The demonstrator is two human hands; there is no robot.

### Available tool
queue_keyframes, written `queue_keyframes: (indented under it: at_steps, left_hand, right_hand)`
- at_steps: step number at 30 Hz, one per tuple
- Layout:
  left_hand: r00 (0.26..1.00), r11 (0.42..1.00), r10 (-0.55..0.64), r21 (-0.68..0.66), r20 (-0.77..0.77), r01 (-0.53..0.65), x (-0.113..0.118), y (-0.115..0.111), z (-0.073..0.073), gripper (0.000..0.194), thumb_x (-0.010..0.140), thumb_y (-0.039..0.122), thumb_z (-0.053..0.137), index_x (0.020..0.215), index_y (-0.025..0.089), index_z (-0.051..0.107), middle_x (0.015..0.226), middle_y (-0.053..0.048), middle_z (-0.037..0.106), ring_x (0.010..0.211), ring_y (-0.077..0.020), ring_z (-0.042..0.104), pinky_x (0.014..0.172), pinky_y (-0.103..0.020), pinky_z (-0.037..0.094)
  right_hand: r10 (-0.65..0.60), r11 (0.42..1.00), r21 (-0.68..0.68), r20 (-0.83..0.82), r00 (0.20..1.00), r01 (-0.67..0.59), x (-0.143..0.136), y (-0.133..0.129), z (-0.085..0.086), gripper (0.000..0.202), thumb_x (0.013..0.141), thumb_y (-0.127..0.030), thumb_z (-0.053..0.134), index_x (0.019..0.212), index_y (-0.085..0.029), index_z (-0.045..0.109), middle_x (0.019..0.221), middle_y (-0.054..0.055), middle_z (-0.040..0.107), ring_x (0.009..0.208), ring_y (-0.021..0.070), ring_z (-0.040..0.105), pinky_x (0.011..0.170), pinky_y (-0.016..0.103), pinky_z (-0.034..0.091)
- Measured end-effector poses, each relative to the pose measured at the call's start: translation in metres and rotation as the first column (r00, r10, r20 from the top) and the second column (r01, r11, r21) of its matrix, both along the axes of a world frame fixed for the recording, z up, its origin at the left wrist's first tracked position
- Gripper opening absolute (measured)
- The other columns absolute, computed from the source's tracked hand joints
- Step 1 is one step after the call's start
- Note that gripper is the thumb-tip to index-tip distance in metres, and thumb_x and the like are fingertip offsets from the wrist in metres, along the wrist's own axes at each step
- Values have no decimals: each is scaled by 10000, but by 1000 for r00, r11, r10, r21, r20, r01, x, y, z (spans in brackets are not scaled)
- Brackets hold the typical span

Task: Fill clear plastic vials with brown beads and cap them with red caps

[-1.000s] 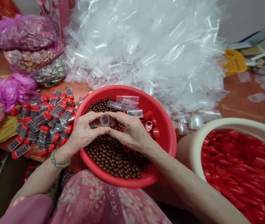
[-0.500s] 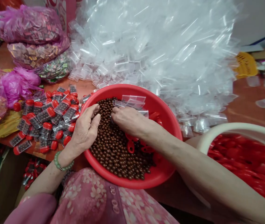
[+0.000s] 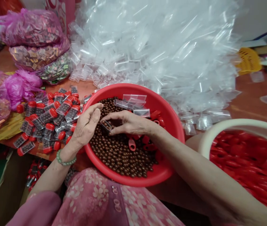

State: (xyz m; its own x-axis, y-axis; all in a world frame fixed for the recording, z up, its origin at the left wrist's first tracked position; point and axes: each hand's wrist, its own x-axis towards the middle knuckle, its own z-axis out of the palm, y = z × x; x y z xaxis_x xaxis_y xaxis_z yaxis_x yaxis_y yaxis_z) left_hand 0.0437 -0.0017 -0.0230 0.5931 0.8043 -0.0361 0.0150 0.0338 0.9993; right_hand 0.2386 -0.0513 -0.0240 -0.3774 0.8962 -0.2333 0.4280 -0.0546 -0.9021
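My right hand [image 3: 126, 123] pinches a small clear plastic case [image 3: 106, 125] between thumb and fingers, its open end tilted up, with brown balls visible inside. It is over the brown balls [image 3: 121, 157] that cover the left and lower part of the red basin [image 3: 133, 182]. On the basin's left rim my left hand [image 3: 87, 124] is cupped, fingers extended, with nothing seen in it. More clear cases [image 3: 141, 112] lie at the basin's back, and red caps [image 3: 132, 144] sit among the balls and at the right.
Filled cases with red caps [image 3: 49, 131] are heaped left of the basin. Behind it rises a big pile of clear cases [image 3: 147, 47]. A cream tub [image 3: 206, 146] of red caps stands at the right. Pink bags [image 3: 30, 28] are stacked at the back left.
My right hand has drawn back from the balls and turned, so the clear case between its fingers now shows. The left hand stays nearly where it was at the rim.
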Motion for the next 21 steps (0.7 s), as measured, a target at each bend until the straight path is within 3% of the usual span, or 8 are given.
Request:
queue_keyframes:
  at_steps: [4,8,14,17,21]
  left_hand:
    - [963,956,-245,-138,113,259,-4,6,0,700,758,438,766,1339,145,506,1469,-173,482,1377,-308,454,1157,-432,361]
    - [876,849,-459,-217,145,481,-4,4,-1,842,737,302,793,1458,203,371,1561,-168,356,1393,-319,438,1141,-447,388]
    - [912,901,-399,-142,95,409,0,-7,0,676,818,303,715,1418,145,448,1454,-156,509,1363,-291,472,1142,-403,375]
    - [920,903,-378,-180,98,390,1,-9,0,674,843,321,691,1449,178,435,1418,-133,557,1319,-280,519,1113,-400,398]
    - [929,916,-351,-164,120,367,3,-9,1,553,841,317,694,1362,192,558,1407,-100,580,1321,-261,518,1128,-370,372]
  right_hand:
    - [-88,996,-42,-167,982,82,4,-4,3,494,697,-378,771,1148,-191,692,974,11,702,903,189,631,853,330,502]
    - [-119,991,-87,-265,957,100,5,-9,12,495,682,-364,794,1138,-195,703,1069,35,713,975,209,646,900,344,501]
    - [-118,993,-54,-302,946,106,2,-17,23,433,700,-323,788,1118,-222,735,1029,6,727,934,182,658,869,309,509]
    - [-100,995,-56,-326,940,86,0,-20,25,321,741,-341,751,1031,-206,767,934,-9,739,879,173,670,848,300,516]
    - [-172,985,-68,-318,932,159,-4,-23,27,219,760,-348,737,907,-190,773,853,-10,737,785,155,672,769,269,532]
